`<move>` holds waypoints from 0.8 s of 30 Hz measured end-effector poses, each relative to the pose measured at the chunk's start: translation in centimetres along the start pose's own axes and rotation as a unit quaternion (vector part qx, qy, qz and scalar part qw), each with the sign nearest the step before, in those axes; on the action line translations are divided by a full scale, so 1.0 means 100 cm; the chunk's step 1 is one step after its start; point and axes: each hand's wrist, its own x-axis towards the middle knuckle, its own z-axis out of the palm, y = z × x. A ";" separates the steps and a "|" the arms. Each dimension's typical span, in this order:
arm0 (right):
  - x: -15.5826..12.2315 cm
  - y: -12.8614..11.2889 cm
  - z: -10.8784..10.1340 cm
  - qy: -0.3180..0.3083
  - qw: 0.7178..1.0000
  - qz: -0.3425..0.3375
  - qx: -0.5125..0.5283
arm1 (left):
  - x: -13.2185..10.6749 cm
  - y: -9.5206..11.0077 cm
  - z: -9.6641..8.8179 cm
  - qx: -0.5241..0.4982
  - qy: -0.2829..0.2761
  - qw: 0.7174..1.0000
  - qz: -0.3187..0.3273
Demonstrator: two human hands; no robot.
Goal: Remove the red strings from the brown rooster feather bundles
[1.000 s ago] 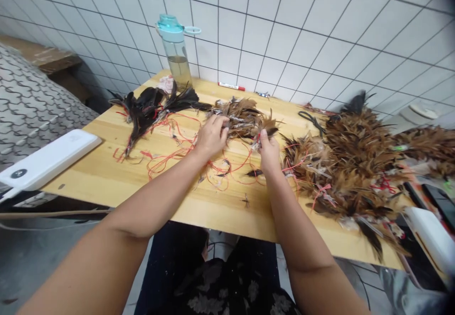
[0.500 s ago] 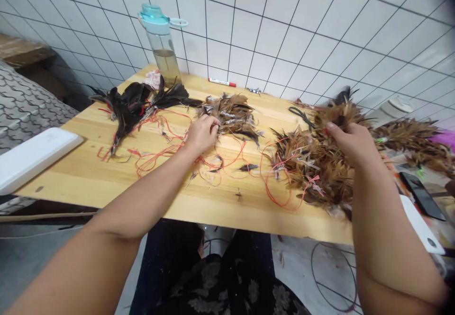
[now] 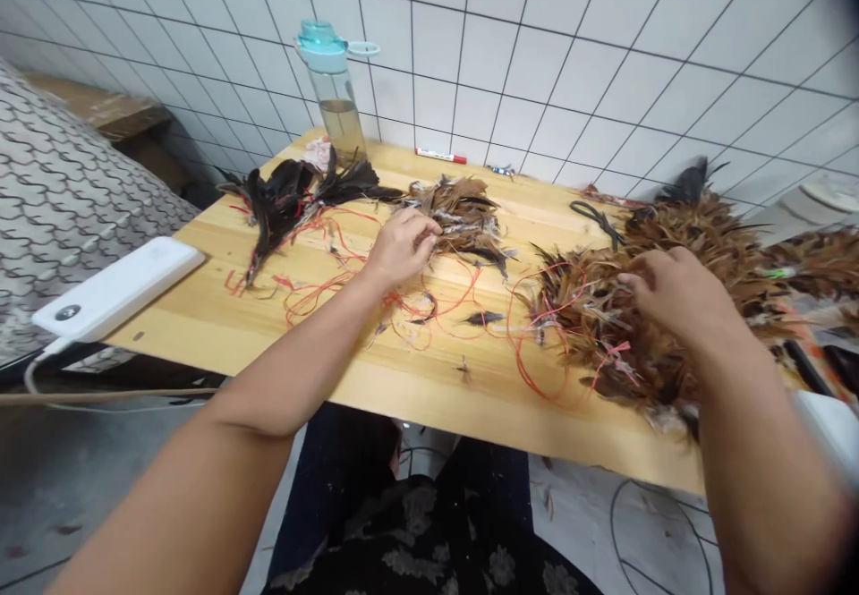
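Note:
My left hand (image 3: 401, 250) rests at the near left edge of a small pile of brown feathers (image 3: 463, 206). Its fingers are curled in; what they pinch, if anything, is hidden. Over a larger heap of brown feather bundles (image 3: 704, 228) hovers my right hand (image 3: 681, 295), thumb and fingers apart, nothing visible in them. Red string (image 3: 516, 358) lies in loose loops between the piles and runs into the right-hand feathers. Black feather bundles (image 3: 275, 206) tied with red lie at the left. A loose dark feather (image 3: 483, 318) is on the wooden table (image 3: 403, 376).
A water bottle (image 3: 335, 94) with a turquoise lid stands at the back left. Beside the tiled wall lie a red-and-white marker (image 3: 440, 156) and a dark looped cord (image 3: 597, 219). A white power bank (image 3: 121, 291) with a cable sits at the left edge.
The view has swung left, so the table appears further right. My right hand has come nearer and lower over the feather heap, its fingers loosening. My left hand stays by the small pile.

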 end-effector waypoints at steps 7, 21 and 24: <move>-0.031 -0.140 -0.005 -0.049 0.976 -0.188 0.097 | 0.014 -0.012 -0.044 0.034 0.123 0.982 -0.141; -0.044 -0.219 0.067 0.056 0.950 -0.194 0.239 | -0.027 -0.087 -0.099 0.223 0.026 0.939 -0.259; -0.040 -0.221 0.070 0.041 0.954 -0.178 0.238 | -0.021 -0.084 -0.094 0.209 0.004 0.942 -0.264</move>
